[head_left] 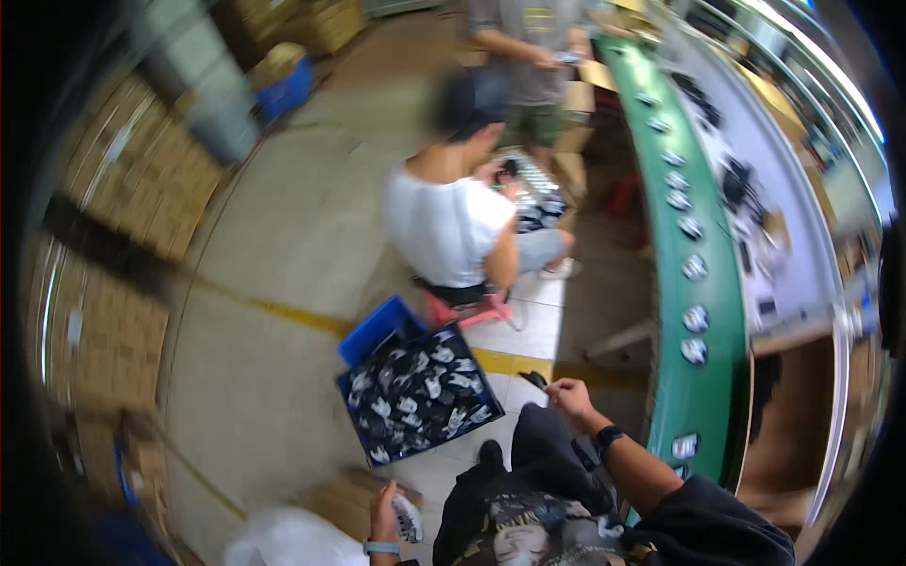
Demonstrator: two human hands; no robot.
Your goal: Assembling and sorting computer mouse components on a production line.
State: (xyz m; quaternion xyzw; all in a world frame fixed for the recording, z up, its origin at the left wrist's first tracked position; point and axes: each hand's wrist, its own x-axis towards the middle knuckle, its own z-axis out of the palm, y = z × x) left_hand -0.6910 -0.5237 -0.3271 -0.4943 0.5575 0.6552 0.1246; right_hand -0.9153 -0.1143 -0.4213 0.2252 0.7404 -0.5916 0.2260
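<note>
My right hand (571,396), with a dark watch on its wrist, is closed on a small black curved piece (534,379) over my lap, left of the belt. Low in the view, my left hand (383,514) grips a white, ribbed-looking part (408,520); its exact kind is too small to tell. A light band circles that wrist. Ahead of my left hand, a dark blue crate (356,429) stands on the floor, full of black and white parts (408,404).
A green conveyor belt (672,377) on my right carries several small black-and-white parts (695,319). A person in white (453,226) sits on a pink stool (491,309); another person (528,66) stands beyond. Stacked cartons (142,170) line the left. A white bag (293,540) lies near my left hand.
</note>
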